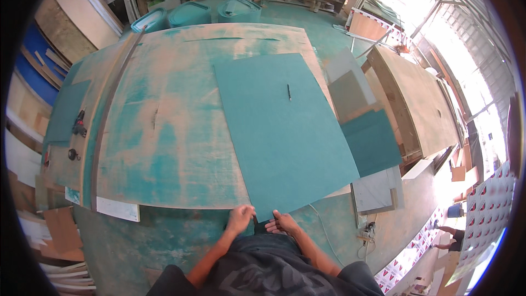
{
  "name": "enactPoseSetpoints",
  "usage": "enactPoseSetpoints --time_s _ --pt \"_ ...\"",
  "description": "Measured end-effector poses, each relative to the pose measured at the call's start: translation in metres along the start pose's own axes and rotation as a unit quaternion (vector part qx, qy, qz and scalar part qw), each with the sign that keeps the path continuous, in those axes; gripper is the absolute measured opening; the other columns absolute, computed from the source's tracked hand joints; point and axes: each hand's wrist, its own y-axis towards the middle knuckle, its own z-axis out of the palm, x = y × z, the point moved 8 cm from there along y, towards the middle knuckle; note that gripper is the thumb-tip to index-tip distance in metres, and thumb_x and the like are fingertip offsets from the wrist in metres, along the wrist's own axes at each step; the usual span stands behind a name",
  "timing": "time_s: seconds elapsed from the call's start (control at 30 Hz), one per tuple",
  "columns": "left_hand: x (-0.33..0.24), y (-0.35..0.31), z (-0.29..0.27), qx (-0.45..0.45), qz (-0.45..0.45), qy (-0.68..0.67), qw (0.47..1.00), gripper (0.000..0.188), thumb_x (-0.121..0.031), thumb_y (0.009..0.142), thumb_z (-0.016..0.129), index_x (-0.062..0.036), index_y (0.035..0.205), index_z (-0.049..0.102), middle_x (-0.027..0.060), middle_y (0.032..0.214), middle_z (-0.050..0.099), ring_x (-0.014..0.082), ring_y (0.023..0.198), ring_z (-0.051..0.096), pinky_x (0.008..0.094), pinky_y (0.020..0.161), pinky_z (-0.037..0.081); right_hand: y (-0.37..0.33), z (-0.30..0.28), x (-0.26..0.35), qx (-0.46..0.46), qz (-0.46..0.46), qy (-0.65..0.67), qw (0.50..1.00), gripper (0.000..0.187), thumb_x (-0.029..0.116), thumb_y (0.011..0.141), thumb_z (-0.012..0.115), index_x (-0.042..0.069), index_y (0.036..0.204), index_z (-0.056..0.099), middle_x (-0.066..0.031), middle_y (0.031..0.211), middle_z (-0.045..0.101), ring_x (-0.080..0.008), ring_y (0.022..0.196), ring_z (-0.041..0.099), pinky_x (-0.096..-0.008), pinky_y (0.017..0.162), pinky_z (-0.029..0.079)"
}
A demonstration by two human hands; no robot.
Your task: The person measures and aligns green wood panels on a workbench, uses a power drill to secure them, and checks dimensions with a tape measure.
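Observation:
A large teal sheet (285, 142) lies on the worktable, and its near corner sticks out over the front edge toward me. My left hand (240, 219) is closed at the left side of that corner, fingertips pinching the sheet's edge. On the other side of the corner, my right hand (282, 223) grips it with the thumb on top and the fingers bent below. A slim dark pen or pencil (289, 92) rests on the far part of the sheet.
The worktable (164, 131) has a worn teal and wood top. A long dark strip (112, 98) crosses its left side, near a drill (80, 124) and a small black tool (73, 154). Three teal tubs (239, 11) stand beyond. Boards (372, 140) and a wooden box (422, 104) are at right.

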Motion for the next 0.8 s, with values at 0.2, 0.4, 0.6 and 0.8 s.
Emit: enactPoseSetpoints --time_s 0.2,0.4,0.6,0.8 --pt "0.023 -0.004 -0.003 0.031 0.020 0.270 0.962 0.025 -0.024 0.093 0.054 -0.0055 0.092 0.071 0.0197 0.088 0.072 0.0397 0.087 0.069 0.0515 0.078 0.053 0.015 0.009 0.006 0.016 0.007 -0.088 0.996 0.062 0.055 0.101 0.044 -0.004 0.099 0.060 -0.0167 0.084 0.074 -0.0237 0.069 0.072 -0.0327 0.060 0.056" --pt "0.025 -0.003 -0.030 0.056 -0.043 0.264 0.962 0.045 -0.037 0.096 0.050 -0.0006 0.077 0.068 0.0251 0.086 0.068 0.0443 0.085 0.066 0.0535 0.078 0.050 -0.003 0.004 0.018 0.067 0.007 -0.253 0.965 0.056 0.054 0.101 0.047 0.000 0.095 0.063 -0.0140 0.085 0.074 -0.0209 0.070 0.072 -0.0311 0.061 0.055" --pt "0.064 -0.024 -0.008 0.058 -0.159 -0.013 0.986 0.043 -0.040 0.098 0.055 -0.0011 0.084 0.068 0.0104 0.070 0.069 0.0190 0.069 0.067 0.0354 0.059 0.052 -0.057 -0.145 0.138 -0.088 -0.207 -0.145 0.964 0.041 0.040 0.100 0.051 0.003 0.106 0.069 -0.0094 0.098 0.073 -0.0182 0.084 0.069 -0.0336 0.071 0.055" --pt "0.036 0.003 0.028 0.137 -0.182 0.202 0.952 0.050 -0.050 0.093 0.060 -0.0018 0.092 0.071 0.0145 0.088 0.073 0.0273 0.076 0.070 0.0407 0.071 0.054 -0.030 -0.374 0.211 -0.590 -0.214 -0.362 0.689 0.061 0.054 0.095 0.055 -0.001 0.120 0.060 -0.0226 0.120 0.063 -0.0376 0.110 0.060 -0.0474 0.094 0.048"
